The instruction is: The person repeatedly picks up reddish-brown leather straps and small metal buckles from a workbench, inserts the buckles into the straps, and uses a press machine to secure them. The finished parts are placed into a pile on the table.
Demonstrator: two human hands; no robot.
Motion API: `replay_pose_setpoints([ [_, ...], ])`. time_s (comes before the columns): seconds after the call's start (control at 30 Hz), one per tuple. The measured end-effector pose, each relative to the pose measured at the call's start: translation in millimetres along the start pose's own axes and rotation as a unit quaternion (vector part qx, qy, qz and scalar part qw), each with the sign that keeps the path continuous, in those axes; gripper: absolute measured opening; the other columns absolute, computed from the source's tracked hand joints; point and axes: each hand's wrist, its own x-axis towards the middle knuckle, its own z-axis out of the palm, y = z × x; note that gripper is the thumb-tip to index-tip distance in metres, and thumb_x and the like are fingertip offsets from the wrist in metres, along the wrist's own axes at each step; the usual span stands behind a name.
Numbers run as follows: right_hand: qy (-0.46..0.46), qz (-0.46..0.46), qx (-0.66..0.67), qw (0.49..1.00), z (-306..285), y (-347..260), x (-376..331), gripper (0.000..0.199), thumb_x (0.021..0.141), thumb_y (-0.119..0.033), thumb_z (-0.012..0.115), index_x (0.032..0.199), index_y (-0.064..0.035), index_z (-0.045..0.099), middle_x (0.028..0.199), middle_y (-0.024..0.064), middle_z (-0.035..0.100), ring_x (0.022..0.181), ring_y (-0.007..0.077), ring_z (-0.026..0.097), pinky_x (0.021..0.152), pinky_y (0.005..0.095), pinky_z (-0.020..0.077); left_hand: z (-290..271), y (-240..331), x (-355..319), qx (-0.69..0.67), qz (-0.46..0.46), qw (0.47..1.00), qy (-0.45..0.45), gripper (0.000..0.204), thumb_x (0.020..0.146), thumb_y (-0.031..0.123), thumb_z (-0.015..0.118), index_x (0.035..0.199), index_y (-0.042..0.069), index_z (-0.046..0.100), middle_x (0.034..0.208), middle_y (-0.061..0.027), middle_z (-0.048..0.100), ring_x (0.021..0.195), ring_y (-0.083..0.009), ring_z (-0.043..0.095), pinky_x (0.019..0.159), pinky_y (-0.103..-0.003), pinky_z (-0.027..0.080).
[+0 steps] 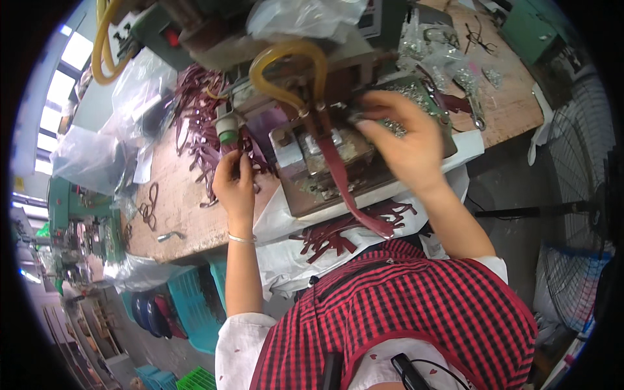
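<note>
My left hand (234, 184) is closed, fingers curled just below a green button (227, 136) on the press; what it grips is hidden. My right hand (406, 143), blurred by motion, is raised to the right of the press head, thumb and fingers drawn together. Something small and dark at its fingertips cannot be made out. A dark red strap (337, 170) runs from under the press head over the metal base (300, 201), its end hanging toward my lap. A looped yellow hose (286, 52) is above. Right of it lies a tray of small shiny metal pieces (411, 91).
Dark red straps (192, 120) are heaped left of the press, and several more (331, 234) lie on white cloth by my lap. Clear plastic bags (88, 159) stand at the left. A fan (578, 195) is at the right, a turquoise crate (194, 299) below the table.
</note>
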Motion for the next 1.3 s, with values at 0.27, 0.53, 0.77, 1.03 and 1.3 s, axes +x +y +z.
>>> replay_pose_setpoints([
  [0.27, 0.029, 0.092, 0.150, 0.984, 37, 9, -1, 0.043, 0.086, -0.001, 0.073, 0.127, 0.0040, 0.061, 0.102, 0.0082, 0.074, 0.094, 0.0118, 0.069, 0.085, 0.0271, 0.0531, -11, 70, -12, -0.149, -0.033, 0.983, 0.099, 0.017, 0.106, 0.012, 0.060, 0.097, -0.001, 0.066, 0.096, -0.0086, 0.075, 0.079, -0.0106, 0.066, 0.071, -0.024, 0.054],
  [0.53, -0.018, 0.135, 0.175, 0.975, 38, -33, -11, 0.053, 0.090, 0.005, 0.067, 0.140, 0.0077, 0.049, 0.128, 0.0141, 0.065, 0.109, 0.0161, 0.065, 0.096, 0.0310, 0.0518, -27, 170, -17, -0.055, 0.336, 0.940, -0.023, 0.020, 0.102, 0.013, 0.065, 0.111, -0.004, 0.060, 0.097, -0.0221, 0.073, 0.084, -0.0278, 0.071, 0.077, -0.040, 0.062],
  [0.77, -0.001, -0.036, -0.411, 0.911, -33, 59, -3, 0.031, 0.085, -0.017, 0.073, 0.114, -0.0069, 0.075, 0.131, 0.0240, 0.064, 0.134, 0.0421, 0.053, 0.112, 0.0492, 0.0426, 26, 166, -14, 0.040, 0.501, 0.857, -0.118, 0.025, 0.075, 0.007, 0.084, 0.097, 0.004, 0.072, 0.102, -0.0133, 0.075, 0.060, -0.0140, 0.062, 0.049, -0.025, 0.047],
  [1.03, 0.036, -0.090, -0.475, 0.875, -53, 96, -21, 0.023, 0.080, -0.017, 0.077, 0.102, -0.0125, 0.074, 0.137, 0.0151, 0.061, 0.138, 0.0368, 0.049, 0.101, 0.0495, 0.0496, 35, 155, -16, 0.041, 0.513, 0.850, -0.111, 0.020, 0.077, 0.003, 0.081, 0.094, 0.006, 0.071, 0.099, -0.0119, 0.074, 0.054, -0.0125, 0.057, 0.047, -0.026, 0.044],
  [1.3, -0.028, -0.139, -0.421, 0.896, -49, 112, 16, 0.022, 0.084, -0.010, 0.071, 0.105, -0.0039, 0.068, 0.114, 0.0145, 0.070, 0.112, 0.0348, 0.065, 0.085, 0.0458, 0.0547, 13, 161, -45, -0.002, 0.368, 0.922, -0.124, 0.033, 0.073, -0.003, 0.081, 0.104, 0.002, 0.072, 0.103, -0.0160, 0.076, 0.076, -0.0249, 0.072, 0.063, -0.032, 0.056],
])
